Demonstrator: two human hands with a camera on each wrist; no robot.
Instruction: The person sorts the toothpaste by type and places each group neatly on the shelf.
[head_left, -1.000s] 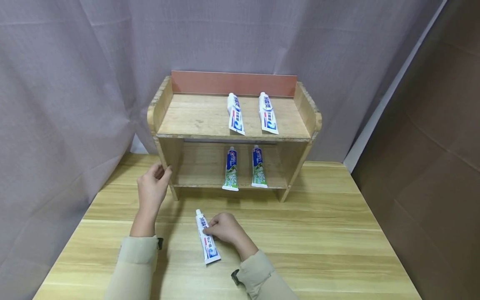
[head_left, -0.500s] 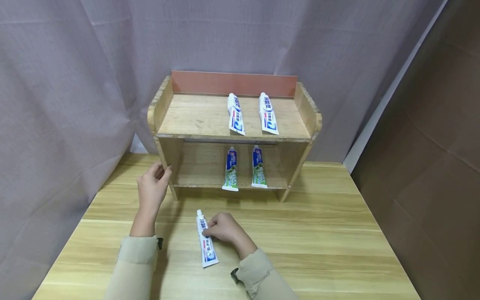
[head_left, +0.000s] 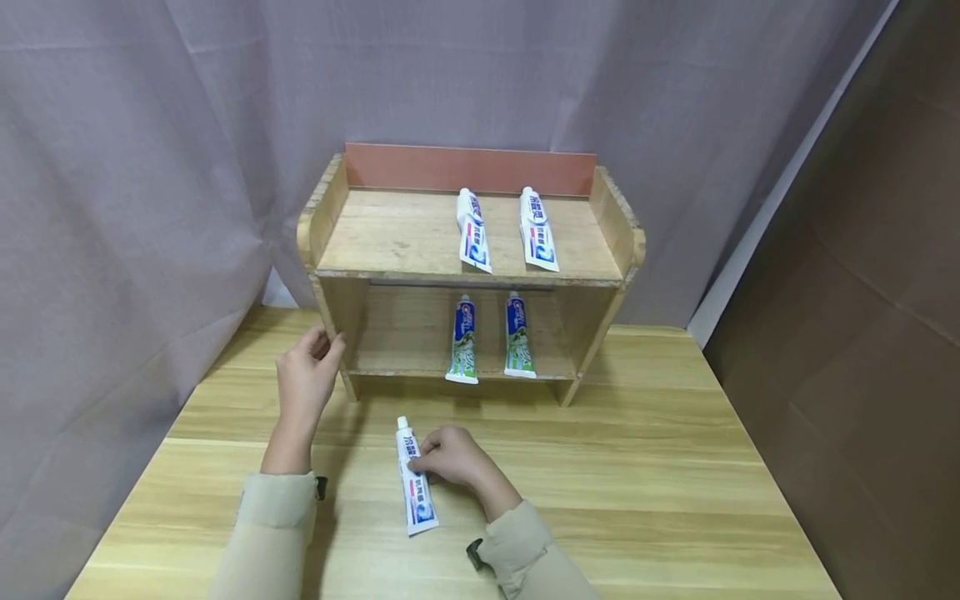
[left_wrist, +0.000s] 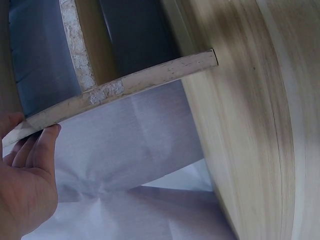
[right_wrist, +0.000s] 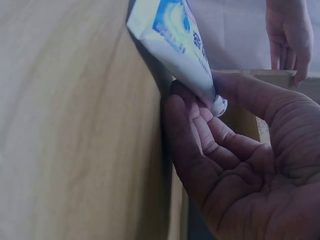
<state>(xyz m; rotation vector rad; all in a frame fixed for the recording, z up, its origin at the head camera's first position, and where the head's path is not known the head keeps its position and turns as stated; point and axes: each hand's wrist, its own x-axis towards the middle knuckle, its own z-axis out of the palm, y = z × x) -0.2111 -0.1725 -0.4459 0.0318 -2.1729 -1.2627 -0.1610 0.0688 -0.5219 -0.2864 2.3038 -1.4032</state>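
A white and blue toothpaste tube (head_left: 417, 492) lies on the wooden table (head_left: 637, 467), cap toward the shelf. My right hand (head_left: 417, 467) pinches it near the cap end; in the right wrist view the tube (right_wrist: 175, 45) runs between thumb and curled fingers (right_wrist: 200, 130). My left hand (head_left: 326, 343) grips the front edge of the left side panel of the two-level wooden shelf (head_left: 390, 237). The left wrist view shows the fingertips (left_wrist: 35, 150) against the panel's edge (left_wrist: 125, 87).
Two white and blue tubes (head_left: 474, 242) (head_left: 538, 240) lie on the top level. Two green and blue tubes (head_left: 462, 337) (head_left: 517, 335) lie on the lower level. A grey curtain (head_left: 150, 167) hangs behind and to the left; a brown wall (head_left: 862, 292) stands at the right.
My right hand has turned the tube slightly on the table, so it points straighter at the shelf. The left hand stays on the shelf's side panel.
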